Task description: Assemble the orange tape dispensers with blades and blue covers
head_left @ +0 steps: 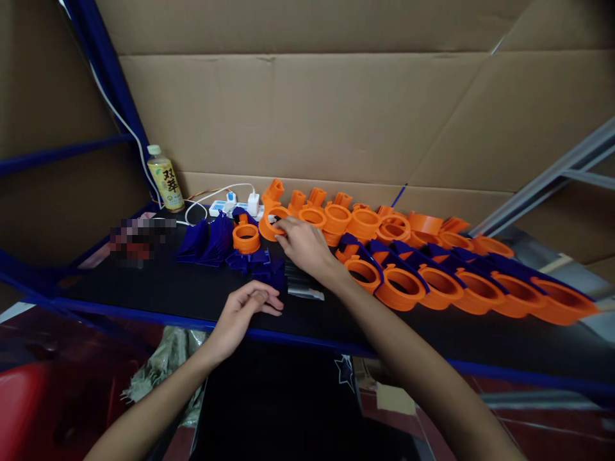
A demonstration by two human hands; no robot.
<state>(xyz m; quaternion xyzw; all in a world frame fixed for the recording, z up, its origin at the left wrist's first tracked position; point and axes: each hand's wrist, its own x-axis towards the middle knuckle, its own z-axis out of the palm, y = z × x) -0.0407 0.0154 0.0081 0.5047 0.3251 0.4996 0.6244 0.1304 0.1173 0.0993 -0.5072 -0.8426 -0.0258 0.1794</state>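
My right hand point(305, 246) reaches to the near rim of an orange plastic ring piece with a socket stub point(268, 228), at the left end of the back row. Its thumb and fingers are closed on that rim. Over the front of the table hovers my left hand point(245, 307), fingers loosely bent and slightly apart, with nothing visible in them. Just beyond it are dark blue flat plastic parts point(250, 261) and another orange ring point(246, 238). A stack of thin grey strips point(302, 288) lies between my hands, partly covered by my right forearm.
More orange rings point(362, 223) line the back; a front row of orange rings with blue plates point(439, 286) extends right. Blue plates point(216, 238) stand at left, near a power strip point(218, 207), cables and a drink bottle point(166, 179). A cardboard wall point(307, 115) closes the back.
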